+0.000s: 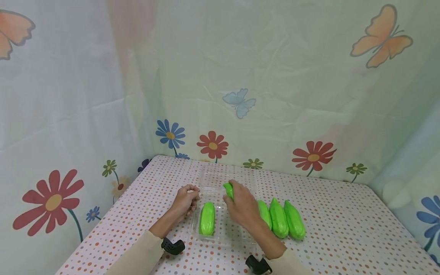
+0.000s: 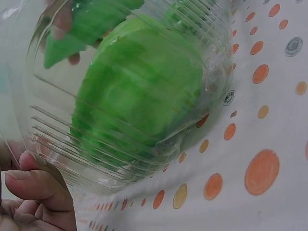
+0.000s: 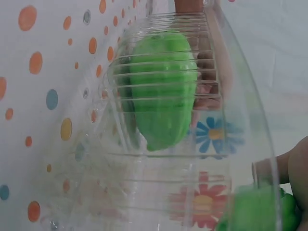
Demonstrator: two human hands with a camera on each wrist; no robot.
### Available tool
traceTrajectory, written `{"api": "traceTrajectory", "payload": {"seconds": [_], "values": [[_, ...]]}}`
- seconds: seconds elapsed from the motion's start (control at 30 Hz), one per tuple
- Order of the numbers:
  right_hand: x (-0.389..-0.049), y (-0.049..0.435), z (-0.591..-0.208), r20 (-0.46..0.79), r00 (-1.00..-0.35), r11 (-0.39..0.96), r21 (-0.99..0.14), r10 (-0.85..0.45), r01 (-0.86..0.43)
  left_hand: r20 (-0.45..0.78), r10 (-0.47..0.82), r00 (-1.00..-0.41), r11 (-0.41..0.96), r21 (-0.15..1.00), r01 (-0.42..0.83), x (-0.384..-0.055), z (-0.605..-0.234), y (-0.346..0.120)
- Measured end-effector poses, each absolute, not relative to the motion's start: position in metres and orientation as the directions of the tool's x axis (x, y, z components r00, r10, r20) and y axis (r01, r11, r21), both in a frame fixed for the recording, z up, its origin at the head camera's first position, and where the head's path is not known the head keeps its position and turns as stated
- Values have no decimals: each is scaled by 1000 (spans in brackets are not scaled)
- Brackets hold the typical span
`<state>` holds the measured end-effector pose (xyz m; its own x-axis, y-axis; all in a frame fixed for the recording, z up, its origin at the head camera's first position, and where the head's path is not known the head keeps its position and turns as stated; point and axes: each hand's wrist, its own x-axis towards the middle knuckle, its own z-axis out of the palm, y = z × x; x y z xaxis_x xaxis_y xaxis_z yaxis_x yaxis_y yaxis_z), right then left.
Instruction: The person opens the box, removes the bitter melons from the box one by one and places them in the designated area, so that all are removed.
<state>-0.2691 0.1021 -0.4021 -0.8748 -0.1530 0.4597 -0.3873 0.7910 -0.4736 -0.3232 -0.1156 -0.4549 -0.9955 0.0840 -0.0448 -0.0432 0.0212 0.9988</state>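
A clear plastic clamshell box (image 1: 225,229) lies with its lid (image 1: 223,173) folded back. One glossy bright green gourd-like vegetable (image 1: 207,218) rests in the left part of the box, lengthwise. My left hand (image 1: 185,200) pinches the box's left rim; its fingertips (image 2: 33,178) show against the clear plastic in the left wrist view. Over the middle of the box, my right hand (image 1: 243,204) grips a second green vegetable (image 1: 228,190), whose tapered tip sticks out past the fingers. That held one is blurred through the plastic in the right wrist view.
Three more green vegetables (image 1: 279,218) lie side by side just right of the box, the nearest partly hidden by my right forearm. The dotted tablecloth (image 1: 343,225) spreads to both sides. A printed curtain (image 1: 275,126) stands behind the table.
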Motion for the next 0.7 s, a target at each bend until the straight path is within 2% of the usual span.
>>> {"api": "traceTrajectory", "payload": {"seconds": [0.3, 0.7], "values": [[-268, 112, -398, 429, -895, 724, -578, -123, -377, -47, 74, -996, 17, 999, -46, -323, -454, -114], [-273, 130, -394, 499, -865, 750, -556, -44, -359, -39, 56, -998, 18, 999, -38, -324, -456, -113]]}}
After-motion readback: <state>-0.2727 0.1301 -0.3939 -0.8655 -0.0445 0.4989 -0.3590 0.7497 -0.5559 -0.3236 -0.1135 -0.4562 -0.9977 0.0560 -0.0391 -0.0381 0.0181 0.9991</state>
